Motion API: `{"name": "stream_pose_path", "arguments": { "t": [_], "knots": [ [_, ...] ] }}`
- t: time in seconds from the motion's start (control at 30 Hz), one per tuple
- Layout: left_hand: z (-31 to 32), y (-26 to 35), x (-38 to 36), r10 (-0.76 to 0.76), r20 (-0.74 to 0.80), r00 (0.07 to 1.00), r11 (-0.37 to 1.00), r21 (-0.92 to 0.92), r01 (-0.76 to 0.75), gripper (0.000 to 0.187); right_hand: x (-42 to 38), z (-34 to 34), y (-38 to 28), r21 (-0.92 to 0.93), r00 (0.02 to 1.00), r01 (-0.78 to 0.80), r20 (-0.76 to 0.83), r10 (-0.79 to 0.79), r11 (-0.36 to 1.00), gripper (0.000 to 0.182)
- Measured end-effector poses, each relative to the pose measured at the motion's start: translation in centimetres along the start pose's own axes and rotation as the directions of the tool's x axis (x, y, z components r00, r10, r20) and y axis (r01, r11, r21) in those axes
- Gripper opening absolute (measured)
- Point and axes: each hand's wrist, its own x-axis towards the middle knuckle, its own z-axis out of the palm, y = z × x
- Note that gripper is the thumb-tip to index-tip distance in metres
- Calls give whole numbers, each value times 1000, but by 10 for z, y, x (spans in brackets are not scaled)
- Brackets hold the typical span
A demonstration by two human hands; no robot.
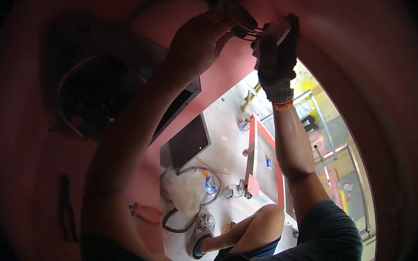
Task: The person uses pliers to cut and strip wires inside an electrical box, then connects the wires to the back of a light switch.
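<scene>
Under the pink panelling my left hand [202, 40] is bare, its fingers closed around the end of a dark cable in deep shadow. Several thin wires [246, 33] stick out from between its fingers and run across to my right hand [275, 51]. That hand wears a dark knitted glove with an orange cuff edge, and its fingers are bent around the wire ends. What lies inside the glove's grip is hidden. Left of my left arm is a dark housing [93, 93] with a large round opening.
Red-handled pliers [147, 214] and a dark tool [67, 208] lie on the pink surface. Below, the floor holds a black panel [190, 142], a plastic bag [181, 189], a blue tube [209, 184] and a red-and-white metal frame [251, 151]. The pink opening's curved edge is close to my right arm.
</scene>
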Motion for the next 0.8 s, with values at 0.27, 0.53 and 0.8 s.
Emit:
{"name": "stream_pose_path", "arguments": {
  "t": [0.27, 0.53, 0.8],
  "knots": [
    [20, -8, -7, -9, 158, 987, 975, 221, -26, 29, 24, -7, 7, -467, 758, 600, 74, -648, 649, 72],
    [64, -29, -12, 129, -39, 991, 976, 180, -120, 24, 40, -11, -2, -591, 747, 617, 234, -622, 519, 72],
    [43, -8, 4, -141, 147, 979, 979, 171, 115, 16, 49, -13, 23, -731, 626, 636, 304, -718, 245, 70]
  ]
}}
